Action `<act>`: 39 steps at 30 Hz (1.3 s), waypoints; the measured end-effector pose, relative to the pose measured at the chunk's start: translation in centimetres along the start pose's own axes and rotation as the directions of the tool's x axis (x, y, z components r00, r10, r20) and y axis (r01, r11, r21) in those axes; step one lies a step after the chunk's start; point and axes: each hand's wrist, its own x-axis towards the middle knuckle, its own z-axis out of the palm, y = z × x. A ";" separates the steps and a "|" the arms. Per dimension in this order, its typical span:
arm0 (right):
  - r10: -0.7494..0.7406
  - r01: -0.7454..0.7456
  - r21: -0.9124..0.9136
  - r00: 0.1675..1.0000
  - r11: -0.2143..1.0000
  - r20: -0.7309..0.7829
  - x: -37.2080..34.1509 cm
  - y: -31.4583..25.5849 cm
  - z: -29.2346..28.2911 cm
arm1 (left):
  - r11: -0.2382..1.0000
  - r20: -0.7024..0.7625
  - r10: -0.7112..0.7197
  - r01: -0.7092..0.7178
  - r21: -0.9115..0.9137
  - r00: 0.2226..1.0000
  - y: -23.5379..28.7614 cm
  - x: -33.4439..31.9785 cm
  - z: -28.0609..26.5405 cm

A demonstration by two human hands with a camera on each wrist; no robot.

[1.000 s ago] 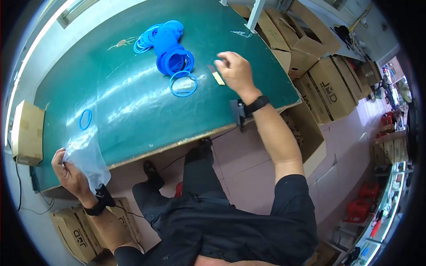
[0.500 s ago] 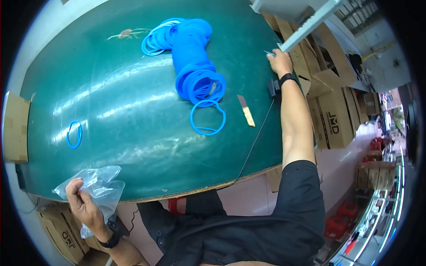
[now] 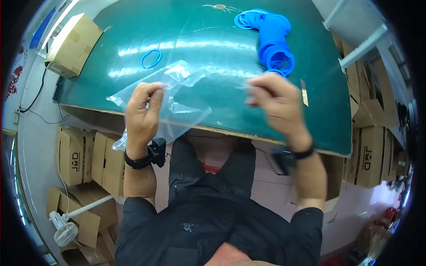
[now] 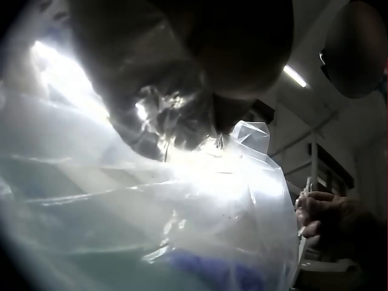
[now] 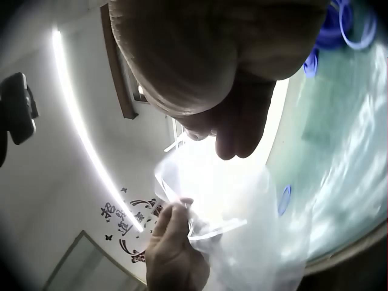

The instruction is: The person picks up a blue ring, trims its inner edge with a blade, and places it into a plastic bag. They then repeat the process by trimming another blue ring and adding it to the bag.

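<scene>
My left hand (image 3: 143, 115) pinches the edge of a clear plastic bag (image 3: 188, 113), which hangs crumpled over the table's front edge. To its right, my right hand (image 3: 280, 105) is raised with thumb and fingers together on a thin, pale strip (image 4: 308, 188); blur hides what kind it is. Beyond the right hand lies a long row of blue rings (image 3: 271, 35), its nearest ring partly hidden by that hand. A single blue ring (image 3: 151, 58) lies apart on the green table, beyond the bag.
A blade with a tape-wrapped handle (image 3: 304, 94) lies right of the right hand. A cardboard box (image 3: 73, 46) stands at the table's left end. White posts (image 3: 364, 46) rise at the right edge. Cartons (image 3: 73, 155) stand on the floor at both sides.
My right hand reached to the table's far right edge by the post, then came back toward the middle with a thin strip. My left hand lifted the bag and moved right, toward the other hand.
</scene>
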 end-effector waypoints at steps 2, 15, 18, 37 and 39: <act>0.040 -0.047 0.209 0.999 0.977 0.037 -0.1 0.1 5.9 | 0.996 0.047 0.061 -0.058 -0.065 0.997 0.9 -0.8 0.4; 0.028 0.263 -0.696 0.926 0.668 0.377 -3.2 0.0 16.6 | 0.942 0.002 0.175 -0.166 -0.292 0.985 3.4 -7.8 -3.0; -0.080 0.324 -0.433 0.866 0.841 0.493 -3.6 -0.9 17.1 | 0.953 0.076 0.137 -0.111 -0.281 0.988 3.0 -9.0 -3.2; -0.367 0.398 -0.142 0.909 0.906 0.198 -4.5 2.4 19.8 | 0.889 0.166 0.152 -0.062 -0.453 0.974 4.7 -12.2 -4.4; -0.461 0.472 -0.385 0.878 0.793 0.127 -3.3 2.2 19.2 | 0.911 -0.174 0.370 -0.393 -0.125 0.913 5.9 -12.5 -3.2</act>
